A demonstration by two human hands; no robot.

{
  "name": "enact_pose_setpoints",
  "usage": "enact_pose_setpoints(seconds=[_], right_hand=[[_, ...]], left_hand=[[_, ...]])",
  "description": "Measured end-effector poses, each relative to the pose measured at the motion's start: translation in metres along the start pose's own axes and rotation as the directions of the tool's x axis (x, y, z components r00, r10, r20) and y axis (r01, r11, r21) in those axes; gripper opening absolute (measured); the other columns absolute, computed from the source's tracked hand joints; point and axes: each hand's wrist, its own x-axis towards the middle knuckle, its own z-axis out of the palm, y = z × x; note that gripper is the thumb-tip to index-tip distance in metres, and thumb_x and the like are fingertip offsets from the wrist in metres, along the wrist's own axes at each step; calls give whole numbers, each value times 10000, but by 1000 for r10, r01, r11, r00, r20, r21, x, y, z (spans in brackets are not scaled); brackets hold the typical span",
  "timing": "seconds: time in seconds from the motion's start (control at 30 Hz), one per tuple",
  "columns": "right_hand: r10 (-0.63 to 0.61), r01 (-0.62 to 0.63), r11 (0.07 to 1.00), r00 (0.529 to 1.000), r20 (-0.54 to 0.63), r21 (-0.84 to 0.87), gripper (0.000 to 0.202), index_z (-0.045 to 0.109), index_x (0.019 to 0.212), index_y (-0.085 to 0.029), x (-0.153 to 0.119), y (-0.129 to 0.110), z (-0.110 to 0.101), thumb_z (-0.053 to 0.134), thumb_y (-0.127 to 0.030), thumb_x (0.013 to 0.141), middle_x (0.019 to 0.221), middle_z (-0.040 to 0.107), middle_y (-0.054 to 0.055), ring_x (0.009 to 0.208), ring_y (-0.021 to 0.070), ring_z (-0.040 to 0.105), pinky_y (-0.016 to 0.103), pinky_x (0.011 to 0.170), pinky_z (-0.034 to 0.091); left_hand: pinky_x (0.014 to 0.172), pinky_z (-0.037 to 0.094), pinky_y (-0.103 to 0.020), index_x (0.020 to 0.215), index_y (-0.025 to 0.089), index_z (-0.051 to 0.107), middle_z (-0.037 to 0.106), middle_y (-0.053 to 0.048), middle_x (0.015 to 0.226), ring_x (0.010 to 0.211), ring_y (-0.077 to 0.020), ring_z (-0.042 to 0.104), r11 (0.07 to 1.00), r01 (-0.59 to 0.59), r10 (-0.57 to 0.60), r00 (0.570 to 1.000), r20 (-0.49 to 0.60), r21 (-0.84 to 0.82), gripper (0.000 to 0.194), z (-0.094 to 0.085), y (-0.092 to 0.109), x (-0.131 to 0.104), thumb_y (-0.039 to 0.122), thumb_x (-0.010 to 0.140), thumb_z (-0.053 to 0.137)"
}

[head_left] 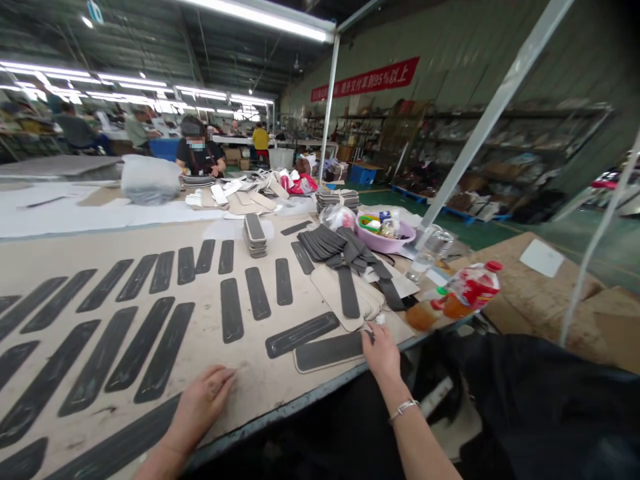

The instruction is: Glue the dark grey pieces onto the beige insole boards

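Observation:
Low over the near edge of the table, my left hand (203, 399) has its fingers curled together, and nothing shows in them. My right hand (383, 353) pinches the right end of a dark grey strip (330, 351), which lies on a slightly larger beige rounded panel (301, 365). Just behind it is another dark strip (303, 333) with shiny smears. More beige panels (325, 287) lie fanned out beyond my right hand, with a dark strip (349, 293) across them. Rows of dark strips (120, 353) cover the left of the table.
A heap of dark strips (323, 243) and a pink basin (385, 241) stand at the back right. Bottles (473, 288) lie by the right edge, near a metal post (480, 133). A small panel stack (255, 235) stands mid-table. Across the table a person (200, 150) works.

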Motion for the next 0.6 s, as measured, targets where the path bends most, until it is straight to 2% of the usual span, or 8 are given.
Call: enact_pose_setpoints(seconds=[0.13,0.2,0.3,0.37,0.43,0.5,0.6], right_hand=[[41,-45,994,999,35,100,422,567,1133,-89,20,-13,4,415,-371,857,1002,617,138,943,241,559,331,863,425],[49,-54,997,995,83,52,474,533,1185,-78,34,-22,8,439,-404,854,1040,610,151,968,251,555,333,870,415],[80,-64,992,986,147,-106,568,485,1235,-26,52,-34,13,506,-423,830,1087,584,206,1037,295,533,355,892,386],[129,-90,978,971,202,-190,586,478,1228,8,62,-37,15,541,-399,812,1059,586,238,1028,313,543,365,871,389],[190,-139,970,947,259,-201,554,498,1203,5,69,-35,15,550,-372,800,1020,604,238,989,311,569,363,829,408],[233,-196,969,925,299,-149,480,547,1154,-34,75,-27,13,526,-361,803,974,633,212,933,297,597,357,789,423],[248,-254,967,926,283,-15,380,630,1040,-102,80,-13,5,480,-365,811,881,666,160,864,281,615,355,756,429]], left_hand=[[795,509,-291,875,215,700,693,-42,890,818,-177,644,982,78,-107,980,168,173,323,-3,1,38,345,859,405],[812,490,-327,908,194,701,684,-66,912,851,-201,629,958,76,-143,963,230,278,341,-5,3,56,314,866,385],[797,470,-340,890,182,705,674,-85,885,846,-214,615,921,52,-180,935,304,386,348,-6,4,76,269,874,368],[779,466,-346,868,172,708,670,-96,870,840,-223,614,905,52,-206,922,328,422,338,-5,1,84,245,868,378],[770,464,-354,865,165,709,669,-103,872,838,-231,616,897,59,-225,915,336,438,323,-3,-4,88,235,860,394],[764,461,-353,865,163,710,667,-105,876,832,-228,618,892,58,-234,908,348,447,323,-1,-9,89,227,861,393],[745,460,-329,839,163,707,659,-98,865,798,-204,617,898,35,-222,897,382,440,337,0,-13,90,216,867,375]])
